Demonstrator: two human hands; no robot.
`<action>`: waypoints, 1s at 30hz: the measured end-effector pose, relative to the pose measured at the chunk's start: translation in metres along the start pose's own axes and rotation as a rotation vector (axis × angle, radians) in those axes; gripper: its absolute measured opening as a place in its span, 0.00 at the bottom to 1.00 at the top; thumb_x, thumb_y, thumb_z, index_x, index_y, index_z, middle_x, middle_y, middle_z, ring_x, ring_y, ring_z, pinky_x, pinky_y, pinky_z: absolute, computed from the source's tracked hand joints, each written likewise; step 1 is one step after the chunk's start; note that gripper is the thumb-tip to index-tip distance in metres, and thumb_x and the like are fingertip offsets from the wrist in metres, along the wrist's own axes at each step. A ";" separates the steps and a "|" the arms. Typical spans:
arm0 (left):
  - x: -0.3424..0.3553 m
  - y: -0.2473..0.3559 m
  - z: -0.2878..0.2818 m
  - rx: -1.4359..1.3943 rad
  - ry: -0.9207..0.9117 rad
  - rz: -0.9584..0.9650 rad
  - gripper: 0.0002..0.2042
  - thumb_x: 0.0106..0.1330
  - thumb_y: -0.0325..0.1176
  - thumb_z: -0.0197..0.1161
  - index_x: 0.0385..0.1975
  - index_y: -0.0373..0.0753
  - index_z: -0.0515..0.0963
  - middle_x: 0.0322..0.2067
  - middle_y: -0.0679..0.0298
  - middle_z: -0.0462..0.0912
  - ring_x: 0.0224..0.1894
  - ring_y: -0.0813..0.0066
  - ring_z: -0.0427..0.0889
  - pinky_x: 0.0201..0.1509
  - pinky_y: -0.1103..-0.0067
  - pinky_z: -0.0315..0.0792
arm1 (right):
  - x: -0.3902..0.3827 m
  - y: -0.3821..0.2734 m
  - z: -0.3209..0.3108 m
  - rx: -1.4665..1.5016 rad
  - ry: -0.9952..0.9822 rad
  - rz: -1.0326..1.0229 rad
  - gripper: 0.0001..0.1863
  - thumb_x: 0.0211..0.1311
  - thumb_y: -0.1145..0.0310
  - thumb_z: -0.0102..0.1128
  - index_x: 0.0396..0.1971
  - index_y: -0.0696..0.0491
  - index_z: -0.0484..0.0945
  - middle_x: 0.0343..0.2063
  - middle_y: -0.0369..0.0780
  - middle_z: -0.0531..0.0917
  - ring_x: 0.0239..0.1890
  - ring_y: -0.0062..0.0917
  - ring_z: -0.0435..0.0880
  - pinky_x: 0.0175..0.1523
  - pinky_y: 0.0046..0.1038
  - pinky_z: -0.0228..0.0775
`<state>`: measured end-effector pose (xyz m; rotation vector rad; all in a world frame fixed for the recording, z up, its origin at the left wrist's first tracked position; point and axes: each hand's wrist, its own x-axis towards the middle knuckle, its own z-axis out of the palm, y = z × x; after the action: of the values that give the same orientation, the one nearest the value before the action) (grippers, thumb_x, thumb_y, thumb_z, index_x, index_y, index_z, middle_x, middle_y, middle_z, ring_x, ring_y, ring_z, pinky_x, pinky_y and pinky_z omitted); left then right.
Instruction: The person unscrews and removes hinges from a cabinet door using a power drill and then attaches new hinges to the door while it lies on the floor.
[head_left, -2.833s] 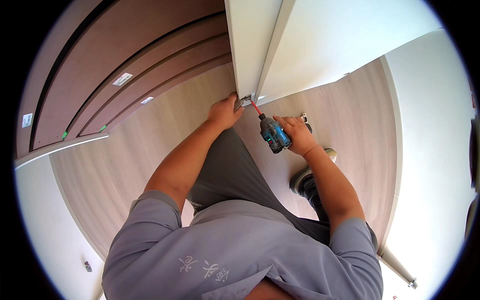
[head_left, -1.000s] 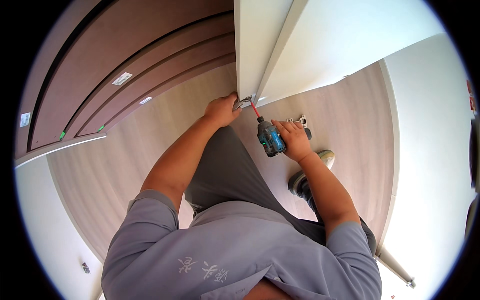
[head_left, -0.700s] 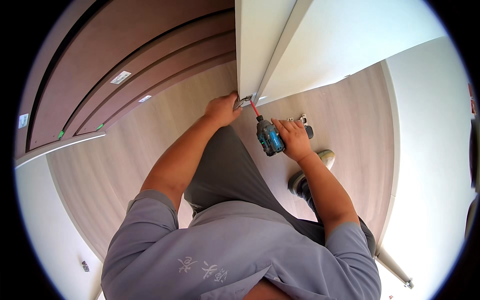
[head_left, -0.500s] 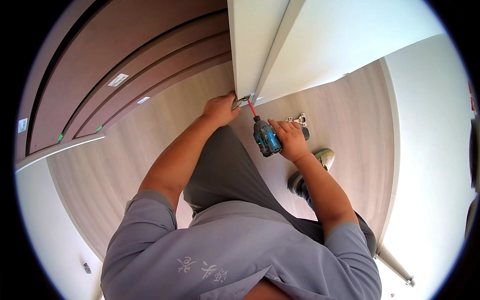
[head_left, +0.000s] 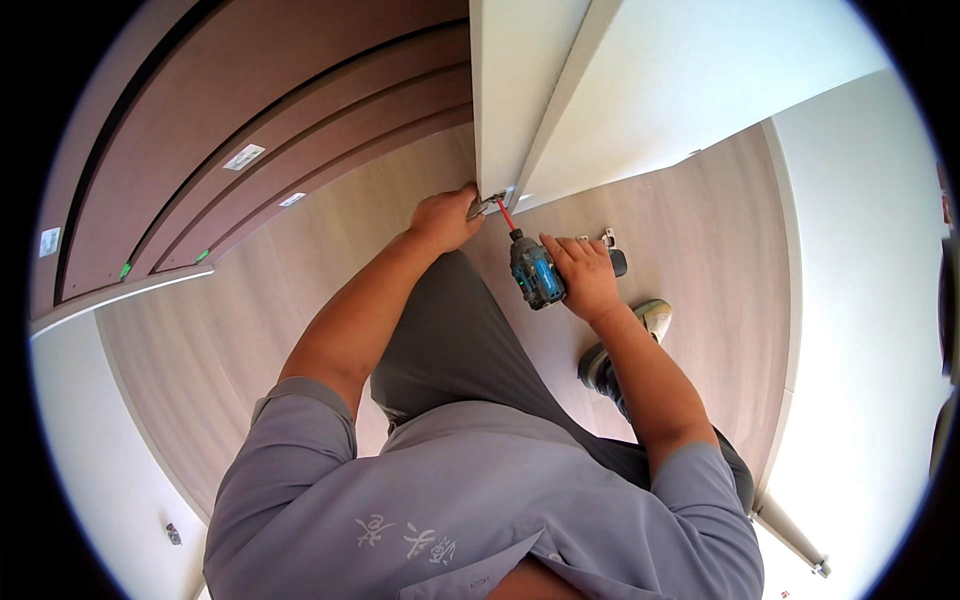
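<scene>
My left hand (head_left: 445,218) is closed on a metal hinge (head_left: 489,203) at the lower corner of the white panel (head_left: 510,110), beside its edge. My right hand (head_left: 585,270) grips a blue-and-black power driver (head_left: 536,270). Its long red bit (head_left: 506,213) reaches up to the hinge; whether the tip sits on a screw is too small to tell. Another metal hinge (head_left: 605,238) lies on the floor just beyond my right hand, partly hidden by it and the driver.
Brown panels (head_left: 170,150) with pale stickers and small green tabs stand at upper left. Wood-look floor (head_left: 705,250) lies below. White walls (head_left: 850,300) curve round both sides. My shoe (head_left: 650,325) rests on the floor right of my bent leg.
Over the last few seconds the driver and my right hand have shifted slightly left, its bit still at the hinge. My left hand keeps its hold; the view has moved slightly.
</scene>
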<state>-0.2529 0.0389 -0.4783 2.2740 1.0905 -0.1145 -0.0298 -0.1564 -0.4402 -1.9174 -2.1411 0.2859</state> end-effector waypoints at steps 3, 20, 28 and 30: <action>-0.001 -0.001 0.000 -0.014 0.021 0.034 0.22 0.67 0.44 0.66 0.57 0.43 0.74 0.38 0.53 0.87 0.44 0.51 0.87 0.50 0.60 0.79 | -0.001 0.000 0.001 -0.007 0.029 -0.015 0.33 0.54 0.72 0.64 0.65 0.48 0.76 0.49 0.36 0.85 0.50 0.32 0.83 0.56 0.36 0.67; -0.016 -0.040 -0.014 -0.415 0.153 -0.243 0.24 0.66 0.44 0.70 0.57 0.37 0.76 0.40 0.55 0.85 0.44 0.62 0.86 0.47 0.68 0.79 | -0.013 0.003 -0.011 0.089 -0.097 0.002 0.36 0.52 0.73 0.65 0.66 0.47 0.75 0.51 0.36 0.84 0.51 0.31 0.83 0.58 0.36 0.66; -0.083 -0.061 -0.012 -1.816 0.149 -0.661 0.14 0.76 0.22 0.50 0.58 0.33 0.74 0.47 0.57 0.83 0.47 0.65 0.85 0.55 0.73 0.84 | 0.004 -0.005 -0.026 0.293 -0.082 -0.141 0.35 0.51 0.71 0.67 0.65 0.48 0.76 0.51 0.37 0.85 0.50 0.31 0.84 0.59 0.35 0.68; -0.085 -0.042 -0.019 -1.887 0.114 -0.615 0.15 0.77 0.19 0.46 0.59 0.32 0.73 0.51 0.54 0.83 0.51 0.63 0.85 0.59 0.72 0.84 | 0.013 -0.007 -0.029 0.337 -0.066 -0.201 0.35 0.51 0.71 0.68 0.64 0.48 0.77 0.51 0.37 0.85 0.49 0.31 0.84 0.58 0.34 0.69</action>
<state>-0.3430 0.0123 -0.4561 0.2594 1.0572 0.5678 -0.0283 -0.1448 -0.4098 -1.5156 -2.1418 0.6318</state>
